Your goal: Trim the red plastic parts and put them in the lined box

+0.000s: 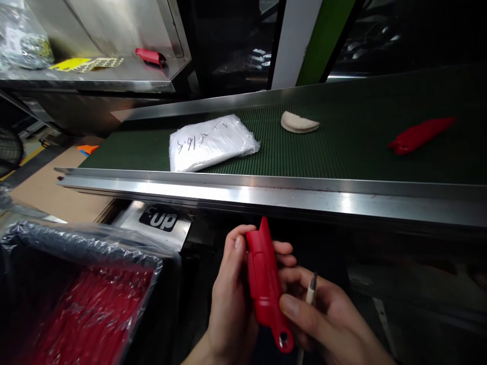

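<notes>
In front of the conveyor I hold a red molded plastic part [264,276] with a pointed upper end and a holed tab at the bottom. My left hand [234,294] wraps around it, thumb on its left side and fingertips showing on its right. My right hand [323,314] pinches the part's lower right side with the thumb. Tucked in that same hand is a slim pale pen-like tool [311,290] with a dark pointed tip; its exact kind is unclear. The tip points up, apart from the red part.
A green conveyor belt [342,157] carries a wrapped white packet [213,142], a folded off-white pad [300,122] and another red part [420,136]. Its metal rail [266,190] crosses before me. A plastic-lined bin [152,268] of red parts stands left. One red piece [150,56] lies on the metal shelf.
</notes>
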